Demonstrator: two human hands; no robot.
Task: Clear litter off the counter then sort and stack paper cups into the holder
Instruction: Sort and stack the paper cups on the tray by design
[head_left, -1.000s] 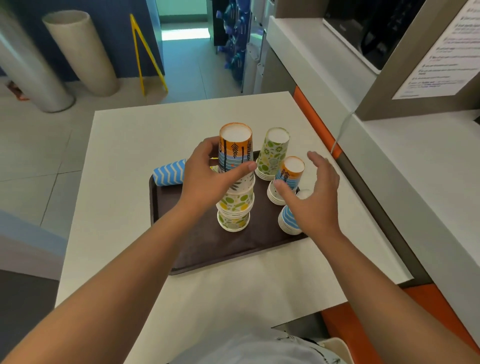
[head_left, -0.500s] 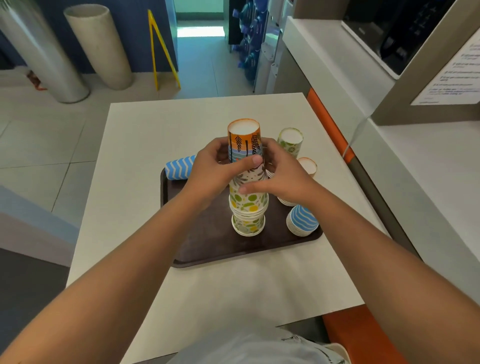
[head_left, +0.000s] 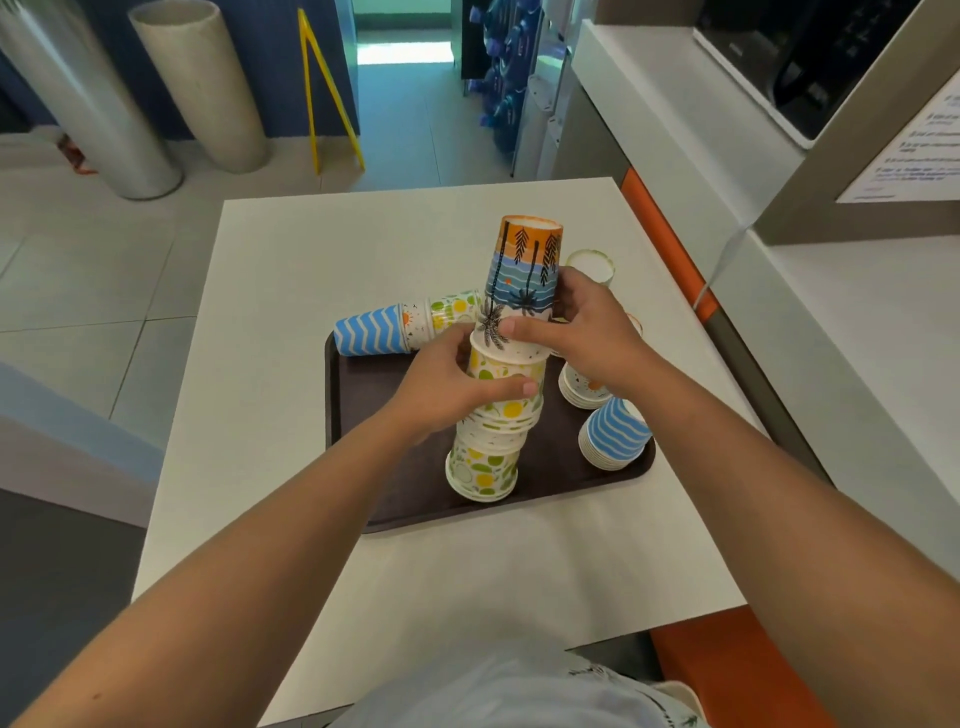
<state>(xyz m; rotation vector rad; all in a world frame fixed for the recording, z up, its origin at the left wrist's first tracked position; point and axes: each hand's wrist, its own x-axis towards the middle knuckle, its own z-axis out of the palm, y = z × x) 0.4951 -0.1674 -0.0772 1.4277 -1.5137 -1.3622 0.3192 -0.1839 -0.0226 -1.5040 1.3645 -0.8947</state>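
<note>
White surface (head_left: 291, 467), brown tray (head_left: 363, 441): tall stack of upturned paper cups (head_left: 493, 415) between both hands, left hand (head_left: 441, 389) clamped mid-stack, right hand (head_left: 582, 332) pinching palm-print cup (head_left: 522, 275) above. Light, thin-walled, easily crushed, likely nested tight; best gripped gently near rolled rims.

A dark brown plastic tray (head_left: 363, 467) sits mid-frame on the white table (head_left: 270, 415); a tall stack of inverted paper cups (head_left: 488, 457) stands centre, a short blue-striped cup stack (head_left: 613, 436) at its right.

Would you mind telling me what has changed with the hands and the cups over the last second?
The right hand, open beside the stacks a second ago, came in and now grips the palm-tree cup atop the tall stack. The left hand slid down from that cup to grip the lemon-print cups below. The brown tray, the lying blue zigzag stack and the blue wave stack stayed put.
</note>
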